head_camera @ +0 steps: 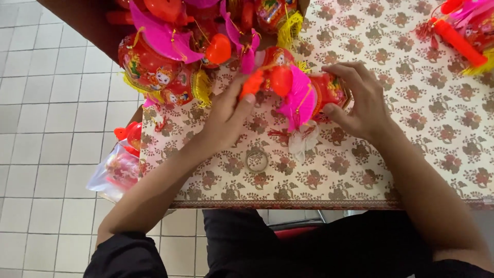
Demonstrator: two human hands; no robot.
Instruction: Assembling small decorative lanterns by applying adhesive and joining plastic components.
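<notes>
A red and pink toy lantern [296, 92] with a pink fan-shaped piece and a yellow tassel lies on the floral tablecloth [411, 134] between my hands. My left hand [226, 116] pinches an orange-red plastic part [252, 82] at the lantern's left end. My right hand [357, 100] grips the lantern's red printed body [329, 90] on its right side. A white clear plastic wrapper [303, 140] hangs under the lantern.
A heap of similar red, pink and yellow lanterns [170, 51] fills the top left of the table. More lanterns [463, 31] lie at the top right. A small ring of tape [257, 160] sits near the table's front edge. A plastic bag of parts [119, 170] hangs at the left edge over the tiled floor.
</notes>
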